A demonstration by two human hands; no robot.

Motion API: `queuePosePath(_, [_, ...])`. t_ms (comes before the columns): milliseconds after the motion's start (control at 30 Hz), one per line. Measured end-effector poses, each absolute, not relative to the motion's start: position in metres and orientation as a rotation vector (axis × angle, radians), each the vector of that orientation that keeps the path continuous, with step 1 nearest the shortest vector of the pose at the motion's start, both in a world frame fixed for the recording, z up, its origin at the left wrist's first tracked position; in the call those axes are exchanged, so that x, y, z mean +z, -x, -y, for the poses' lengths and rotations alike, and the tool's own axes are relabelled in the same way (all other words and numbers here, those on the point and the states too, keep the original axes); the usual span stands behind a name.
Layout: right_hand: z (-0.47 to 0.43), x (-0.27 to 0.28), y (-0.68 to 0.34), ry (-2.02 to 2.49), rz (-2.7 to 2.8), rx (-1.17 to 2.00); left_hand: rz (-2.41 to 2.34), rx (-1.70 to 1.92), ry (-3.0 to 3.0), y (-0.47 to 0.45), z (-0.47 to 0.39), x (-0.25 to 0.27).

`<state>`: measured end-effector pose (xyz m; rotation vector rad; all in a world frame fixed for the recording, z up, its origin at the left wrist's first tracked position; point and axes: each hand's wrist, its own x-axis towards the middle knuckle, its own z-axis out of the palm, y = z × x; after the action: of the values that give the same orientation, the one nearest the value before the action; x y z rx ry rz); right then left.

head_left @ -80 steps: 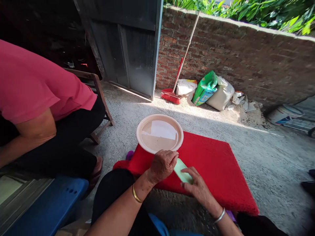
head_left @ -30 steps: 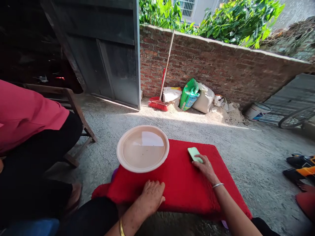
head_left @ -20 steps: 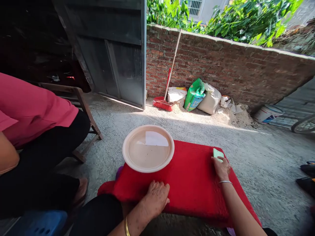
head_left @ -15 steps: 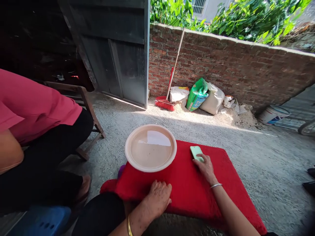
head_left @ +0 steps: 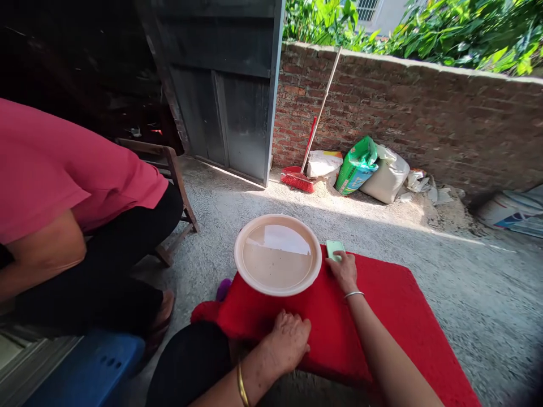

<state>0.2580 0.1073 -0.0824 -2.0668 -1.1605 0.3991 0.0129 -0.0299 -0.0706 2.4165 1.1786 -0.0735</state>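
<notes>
A mint-green phone (head_left: 335, 248) lies at the far edge of the red cloth-covered table (head_left: 399, 305), just right of the basin. My right hand (head_left: 343, 270), with a silver bangle at its wrist, has thumb and fingers closed on the phone's near end. The wide pale basin (head_left: 278, 285) holds clear water with a few dark specks and a bright reflection. Nearer to me, my left hand (head_left: 289, 339) rests on the cloth by the table's front edge, fingers curled in with nothing seen in them. A gold bangle circles that wrist.
At left, a person in a pink shirt (head_left: 97, 152) sits near a wooden chair (head_left: 176, 175) and a blue plastic stool (head_left: 102, 362). A broom (head_left: 299, 181), a green sack (head_left: 357, 164) and a white sack (head_left: 387, 176) stand along the brick wall (head_left: 403, 107).
My right hand has moved the phone left, closer to the basin. My left hand stays on the cloth. The view has turned slightly left.
</notes>
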Motion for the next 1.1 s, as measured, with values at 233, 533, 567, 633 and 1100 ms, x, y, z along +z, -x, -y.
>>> queuePosePath(233, [-0.098,-0.074,-0.247,1.984,1.325,0.479,-1.141,-0.123,-2.397,-0.010,0.032,-0.050])
queuePosePath(533, [0.001,-0.078,-0.202,1.921,1.476,0.502,-0.885,-0.126,-2.337,0.000,0.020,-0.012])
queuePosePath(567, [0.019,-0.078,-0.196,1.847,1.535,0.574,-0.803,-0.111,-2.303,0.003,0.018,-0.004])
queuePosePath(633, [0.052,-0.076,-0.194,1.686,1.630,0.792,-0.663,-0.041,-2.240,0.009,0.016,0.012])
queuePosePath(1100, [0.138,-0.062,-0.388,2.350,0.602,0.127,-0.942,-0.172,-2.418,0.012,0.003,-0.012])
